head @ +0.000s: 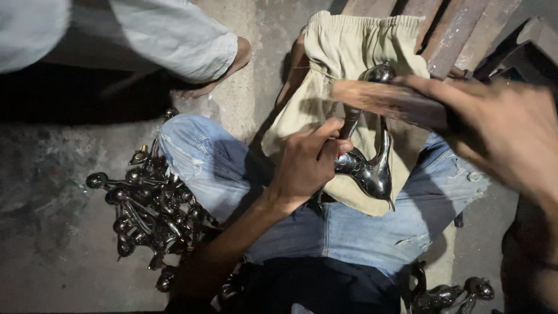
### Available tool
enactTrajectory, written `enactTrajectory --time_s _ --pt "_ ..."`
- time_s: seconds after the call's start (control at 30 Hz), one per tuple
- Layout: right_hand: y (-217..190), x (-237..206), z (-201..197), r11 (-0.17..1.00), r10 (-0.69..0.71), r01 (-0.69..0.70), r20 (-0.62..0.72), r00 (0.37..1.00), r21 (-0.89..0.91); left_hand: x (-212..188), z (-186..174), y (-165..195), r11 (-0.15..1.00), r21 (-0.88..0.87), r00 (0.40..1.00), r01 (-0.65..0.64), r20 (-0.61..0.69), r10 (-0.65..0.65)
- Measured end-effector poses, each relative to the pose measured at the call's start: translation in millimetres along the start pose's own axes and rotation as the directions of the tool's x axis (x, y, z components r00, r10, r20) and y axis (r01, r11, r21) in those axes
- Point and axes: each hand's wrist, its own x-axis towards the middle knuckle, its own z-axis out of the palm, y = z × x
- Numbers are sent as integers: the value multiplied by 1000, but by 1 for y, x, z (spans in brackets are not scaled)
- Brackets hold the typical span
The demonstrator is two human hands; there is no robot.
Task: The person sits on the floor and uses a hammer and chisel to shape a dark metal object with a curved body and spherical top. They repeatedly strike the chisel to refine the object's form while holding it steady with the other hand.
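- Polished chrome metal: a curved, shiny tap-like fitting (372, 166) lies on a beige cloth (343, 52) spread over the person's lap, its rounded knob end up near the top of the cloth and its pointed spout end down toward the jeans.
- Left hand (305, 163) is curled closed around the fitting's stem, fingers wrapped over it and thumb on top, pinning the piece against the cloth.
- Right hand (511, 134) is closed around the dark end of a wooden-backed brush (386, 102), which is blurred and lies across the upper part of the fitting, touching or just above it; which one I cannot tell.
- Blue jeans (232, 174), faded and frayed, cover the crossed legs under the cloth.
- On the concrete floor (52, 232) to the left, just beside the knee, sits a pile of similar dark metal fittings (151, 212); a few more fittings (450, 296) lie at the lower right.
- Another person's bare foot (224, 64) and light trouser leg (168, 35) show at the upper left, well apart from the hands.
- Rusty metal bars (447, 29) lean at the upper right, behind the cloth.
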Motion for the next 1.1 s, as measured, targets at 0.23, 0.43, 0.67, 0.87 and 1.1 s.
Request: enactTrajectory --time_s 0.23,0.43,0.67,0.87,1.1 --pt "1 -60 72 815 390 -107 -402 828 569 -17 -25 -40 892 -409 972 194 -43 -231" --pt "5 -104 172 557 717 -322 -249 651 765 -41 -25 -57 660 -723 914 203 -101 -392" --pt "-2 -111 195 178 797 11 -150 585 984 -48 -18 -41 633 -759 918 155 -126 -376" --pt "-22 -113 141 -456 580 665 -369 726 591 -49 -5 -35 599 -785 918 159 -106 -382" --pt "-41 -97 84 -532 431 724 -595 678 439 -55 -9 -29 579 -794 916 185 -75 -395"
